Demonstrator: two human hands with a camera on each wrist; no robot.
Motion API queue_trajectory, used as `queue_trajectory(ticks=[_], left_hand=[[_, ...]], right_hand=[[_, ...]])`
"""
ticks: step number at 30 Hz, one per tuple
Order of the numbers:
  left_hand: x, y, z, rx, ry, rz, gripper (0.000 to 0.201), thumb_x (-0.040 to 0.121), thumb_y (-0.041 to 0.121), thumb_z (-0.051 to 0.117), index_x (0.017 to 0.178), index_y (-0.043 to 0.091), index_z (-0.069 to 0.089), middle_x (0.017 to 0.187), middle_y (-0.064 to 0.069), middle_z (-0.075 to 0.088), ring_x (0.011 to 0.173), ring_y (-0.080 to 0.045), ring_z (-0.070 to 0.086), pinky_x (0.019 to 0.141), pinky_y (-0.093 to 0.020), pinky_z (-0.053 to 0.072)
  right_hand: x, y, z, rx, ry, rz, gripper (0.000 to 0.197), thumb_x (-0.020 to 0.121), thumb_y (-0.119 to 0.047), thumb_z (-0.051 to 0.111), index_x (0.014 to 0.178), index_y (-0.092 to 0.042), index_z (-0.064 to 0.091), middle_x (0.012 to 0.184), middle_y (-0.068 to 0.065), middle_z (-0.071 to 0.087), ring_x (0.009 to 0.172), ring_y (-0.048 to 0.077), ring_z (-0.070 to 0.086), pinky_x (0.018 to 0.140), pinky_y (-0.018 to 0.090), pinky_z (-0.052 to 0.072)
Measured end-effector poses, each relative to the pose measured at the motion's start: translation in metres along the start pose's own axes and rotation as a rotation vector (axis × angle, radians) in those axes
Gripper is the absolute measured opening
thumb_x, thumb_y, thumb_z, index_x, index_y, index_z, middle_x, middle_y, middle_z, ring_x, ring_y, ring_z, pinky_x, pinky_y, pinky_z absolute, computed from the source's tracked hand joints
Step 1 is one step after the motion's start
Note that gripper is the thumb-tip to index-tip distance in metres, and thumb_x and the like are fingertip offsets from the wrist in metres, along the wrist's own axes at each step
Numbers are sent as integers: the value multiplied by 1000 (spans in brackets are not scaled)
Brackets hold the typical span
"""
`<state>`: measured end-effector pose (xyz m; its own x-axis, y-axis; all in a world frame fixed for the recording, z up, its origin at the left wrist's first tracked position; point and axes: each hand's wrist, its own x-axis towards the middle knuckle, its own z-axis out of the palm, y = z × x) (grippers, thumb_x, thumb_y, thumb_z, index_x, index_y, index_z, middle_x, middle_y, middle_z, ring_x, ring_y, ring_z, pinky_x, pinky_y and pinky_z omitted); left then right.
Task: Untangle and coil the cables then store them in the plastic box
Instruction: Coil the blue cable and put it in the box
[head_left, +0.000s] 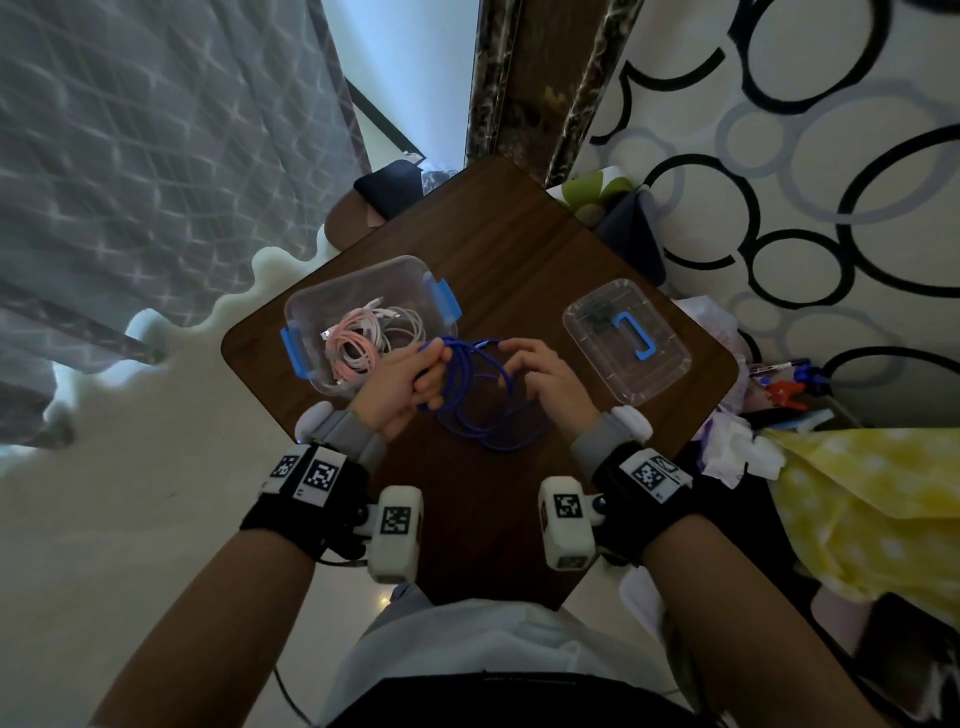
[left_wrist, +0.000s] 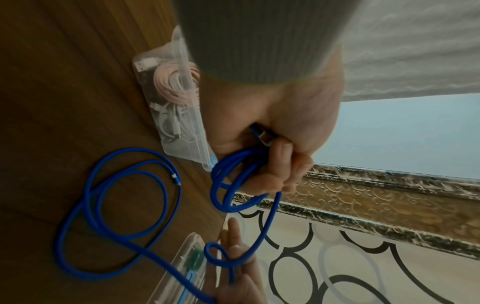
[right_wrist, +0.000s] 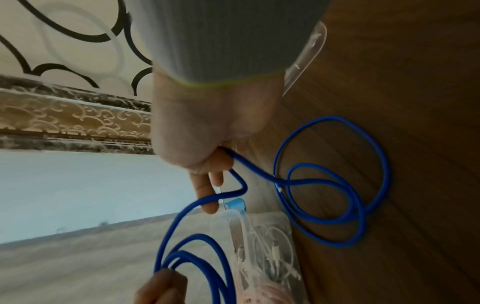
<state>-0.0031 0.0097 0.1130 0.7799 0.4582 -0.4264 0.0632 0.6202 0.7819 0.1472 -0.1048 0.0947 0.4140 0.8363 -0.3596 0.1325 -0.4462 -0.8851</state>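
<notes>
A blue cable (head_left: 488, 410) lies partly looped on the wooden table (head_left: 519, 270). My left hand (head_left: 410, 379) grips a few coiled turns of it, with a connector end tucked in the fist (left_wrist: 262, 135). My right hand (head_left: 540, 374) pinches the strand leading from that coil (right_wrist: 233, 160). Loose loops (left_wrist: 116, 205) (right_wrist: 335, 185) rest on the table below both hands. The clear plastic box (head_left: 311, 301) with blue clips sits left of my hands, holding coiled pink and white cables (head_left: 363, 338).
The clear lid (head_left: 654, 364) with a blue handle lies on the table to the right. Clutter, tissue and a yellow dotted cloth (head_left: 857, 509) crowd the right edge. A cream wavy cushion (head_left: 156, 405) borders the left side.
</notes>
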Motion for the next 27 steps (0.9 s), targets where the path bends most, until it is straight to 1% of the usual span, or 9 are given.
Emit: queue_trajectory(ticks=[4,8,10,12,16,19,21,24,27], left_hand=[[-3,-2,2,-17,5,-24,31,100,15,27,79,9,49,38,7,34,29,-2,28,35,-16,33],[2,-2,2,-43,70,-27,31,100,19,29,79,11,50,39,6,35,31,-3,28,37,-16,35],[4,-2,1,-14,106,-36,31,101,20,30,79,12,50,39,6,35,31,-3,28,36,-16,36],[3,-1,1,-13,75,-49,31,100,22,30,79,12,50,38,7,34,30,-3,28,36,-16,35],[-6,9,15,-78,-142,-81,35,100,26,26,77,11,48,35,8,32,27,-4,26,35,-15,34],[-8,15,28,-148,-192,-16,32,99,21,28,80,10,51,37,7,34,29,-5,29,43,-16,44],[-6,16,31,-212,-167,39,25,98,17,33,80,9,49,43,7,39,34,-4,35,56,-19,52],[-1,17,32,-257,-51,90,28,98,12,34,75,7,49,54,5,52,48,-5,52,77,-26,56],[4,18,31,-294,19,128,26,99,13,33,83,4,52,63,1,64,61,-11,65,72,-25,57]], right_hand=[[1,-1,6,-112,-28,-75,35,73,8,39,59,-15,60,89,1,62,93,16,57,92,30,39],[-10,-4,15,-50,-58,-124,26,83,-6,40,70,1,62,74,1,62,86,21,60,96,26,38],[-14,-3,16,49,-18,-116,28,94,-12,42,76,4,56,66,2,55,69,18,55,81,24,42],[-17,-3,17,15,59,-134,28,98,-18,43,78,-1,52,60,1,49,58,13,49,66,31,43],[-9,8,17,-169,88,-114,27,100,-27,37,84,-12,52,66,1,52,59,14,50,65,42,42],[-4,17,19,-446,-32,-147,21,94,-29,49,100,-10,55,93,10,59,85,25,56,78,46,45],[-7,18,25,-536,-96,-116,27,88,-18,59,113,-12,50,112,9,54,100,23,55,89,42,45],[-19,14,34,-217,-75,-49,33,92,-7,50,122,-17,42,96,12,63,71,19,64,74,38,53],[-22,14,35,-209,-4,-35,25,98,-24,44,122,-23,47,82,17,64,66,26,60,66,37,45]])
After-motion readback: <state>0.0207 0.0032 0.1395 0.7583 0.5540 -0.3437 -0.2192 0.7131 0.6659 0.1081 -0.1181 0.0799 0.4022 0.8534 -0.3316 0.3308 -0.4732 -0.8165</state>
